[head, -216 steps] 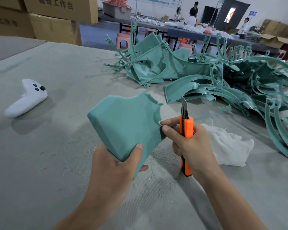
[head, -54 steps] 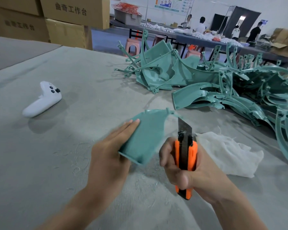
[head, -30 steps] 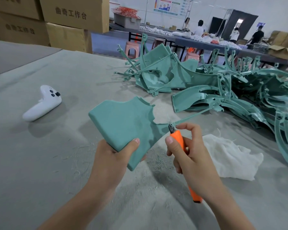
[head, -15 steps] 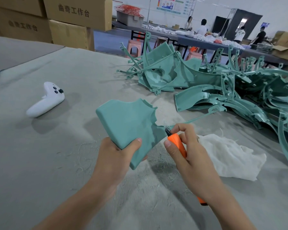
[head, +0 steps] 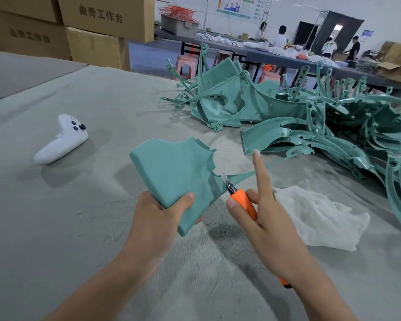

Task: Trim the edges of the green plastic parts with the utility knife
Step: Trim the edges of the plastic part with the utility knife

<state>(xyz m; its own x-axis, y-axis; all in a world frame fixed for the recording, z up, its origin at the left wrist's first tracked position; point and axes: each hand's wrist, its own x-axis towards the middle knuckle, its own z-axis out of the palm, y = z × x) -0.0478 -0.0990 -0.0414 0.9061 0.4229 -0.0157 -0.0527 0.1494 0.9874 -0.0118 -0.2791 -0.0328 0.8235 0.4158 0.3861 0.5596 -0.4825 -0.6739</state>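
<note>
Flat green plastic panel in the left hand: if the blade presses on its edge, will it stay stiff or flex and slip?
Probably fairly stiff: the flat green plastic panel holds its shape gripped at one corner by the left hand. Its thin tail by the orange utility knife looks likelier to flex. Matte surface, so slipping seems unlikely.

- The left hand (head: 158,218) is bare, with slim fingers and a broad, smooth back.
- Its thumbnail (head: 190,195) is short, cut close to the tip, and plain.
- The left forearm (head: 107,286) is bare and slender, uncovered down to the bottom edge of the view.
- The right hand (head: 269,230) is also bare, with long, narrow fingers and low ridges at the knuckles.
- Its thumbnail (head: 230,203) is short, rounded and plain.
- The right forearm (head: 315,295) is bare and smooth, widening slightly toward the frame's lower edge.
</note>
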